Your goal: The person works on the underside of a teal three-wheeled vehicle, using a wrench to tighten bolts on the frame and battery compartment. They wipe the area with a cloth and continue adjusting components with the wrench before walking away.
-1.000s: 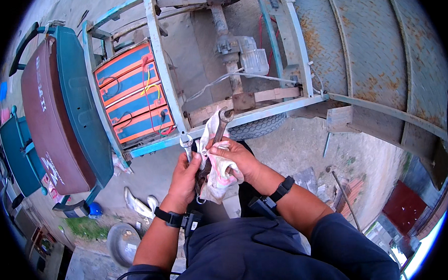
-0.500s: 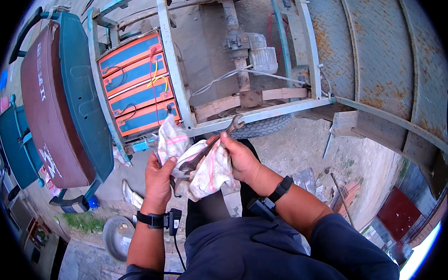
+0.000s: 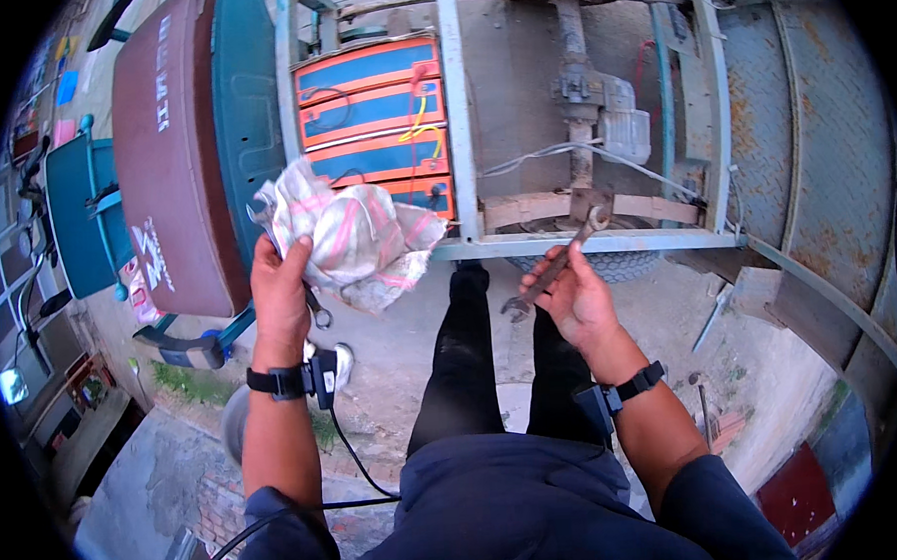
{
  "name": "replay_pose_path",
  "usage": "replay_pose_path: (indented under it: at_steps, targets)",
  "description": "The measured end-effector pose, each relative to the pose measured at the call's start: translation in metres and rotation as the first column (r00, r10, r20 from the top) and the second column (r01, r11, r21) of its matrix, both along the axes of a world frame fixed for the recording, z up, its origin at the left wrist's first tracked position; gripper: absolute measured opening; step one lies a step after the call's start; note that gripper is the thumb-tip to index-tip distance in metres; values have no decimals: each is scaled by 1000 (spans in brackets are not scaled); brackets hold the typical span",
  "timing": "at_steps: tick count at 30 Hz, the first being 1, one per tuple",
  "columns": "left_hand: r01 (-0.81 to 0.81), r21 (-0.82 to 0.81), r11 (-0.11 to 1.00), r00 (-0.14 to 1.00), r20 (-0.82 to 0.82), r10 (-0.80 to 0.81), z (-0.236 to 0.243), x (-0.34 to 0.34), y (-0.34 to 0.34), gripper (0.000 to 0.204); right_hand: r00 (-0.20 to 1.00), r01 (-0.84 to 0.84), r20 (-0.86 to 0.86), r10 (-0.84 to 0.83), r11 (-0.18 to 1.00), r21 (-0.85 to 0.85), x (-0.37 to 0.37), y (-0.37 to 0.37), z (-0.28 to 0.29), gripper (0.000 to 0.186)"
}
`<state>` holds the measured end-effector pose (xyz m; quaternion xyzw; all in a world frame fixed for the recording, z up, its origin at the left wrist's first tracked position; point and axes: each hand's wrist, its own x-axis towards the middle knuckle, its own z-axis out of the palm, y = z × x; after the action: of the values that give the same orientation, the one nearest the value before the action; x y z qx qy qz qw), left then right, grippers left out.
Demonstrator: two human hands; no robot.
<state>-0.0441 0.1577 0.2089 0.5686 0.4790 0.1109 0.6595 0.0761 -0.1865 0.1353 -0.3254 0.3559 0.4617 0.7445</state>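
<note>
Holding a dark wrench [image 3: 562,261] apart from a cloth [image 3: 358,229]

The right hand [image 3: 584,302] pinched it near the pale-blue frame [image 3: 466,129]. The left hand [image 3: 281,289] clutched the cloth and a silver wrench [image 3: 315,305], near 4 orange-and-blue boxes [image 3: 371,111].

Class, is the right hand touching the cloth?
Apart. The head view shows a plain gap between the right hand, which holds a wrench, and the cloth at the left hand.
</note>
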Motion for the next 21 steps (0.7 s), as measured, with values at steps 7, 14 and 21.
replay_pose_path:
  at_steps: [7,14,21]
  targets:
    - [171,468,867,946,-323,-12,46,7,114,29,981,-175,58,185,973,-152,3,-2,2,36]
    - [253,645,721,837,-520,171,54,-8,227,44,888,-419,94,450,876,-237,6,-7,-6,38]
    - [63,803,592,865,-340,369,39,-32,232,54,764,-505,230,602,781,-367,19,-21,-30,35]
